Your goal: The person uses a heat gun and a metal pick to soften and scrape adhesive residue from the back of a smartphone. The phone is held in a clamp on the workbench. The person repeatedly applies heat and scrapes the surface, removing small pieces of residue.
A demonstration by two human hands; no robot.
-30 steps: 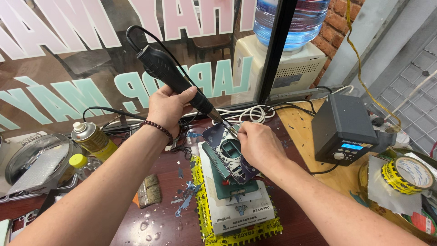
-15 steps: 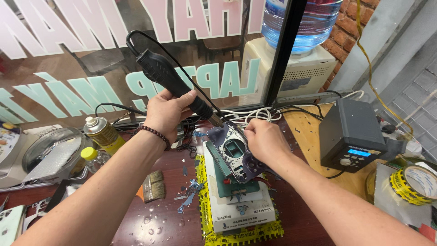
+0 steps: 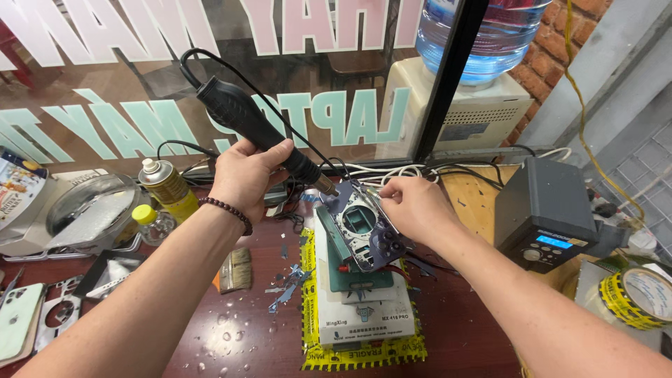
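— Two hands at work, and one of each tool as far as I could count. The left hand (image 3: 246, 170) was closed around the black hot-air handle (image 3: 252, 126), its metal nozzle pointing down at the top edge of the phone frame (image 3: 362, 225). The right hand (image 3: 414, 207) pinched that frame at its upper corner, propping it tilted on the green holder (image 3: 358, 278).

— And round about?

— One yellow spray can (image 3: 166, 188), one small bottle with a yellow cap (image 3: 150, 221), one brush (image 3: 237, 269), one grey station with a lit blue display (image 3: 550, 210), and one roll of yellow tape (image 3: 640, 297), cut off at the right edge. A white phone back (image 3: 17, 320) lay at the far left, also partly out of sight.

— Anything you couldn't make out?

— Whether the right fingers held a small tool against the frame; they hid it. The holder's base was covered by a pale block (image 3: 365, 318) ringed in yellow tape.

— The bench?

— Dark red wood (image 3: 231, 329), wet with droplets and strewn with blue scraps (image 3: 287, 283). Behind it stood a shop window (image 3: 126, 77) with lettering seen backwards, a water dispenser (image 3: 476, 77) beyond the glass, and brick (image 3: 560, 42) at the right.
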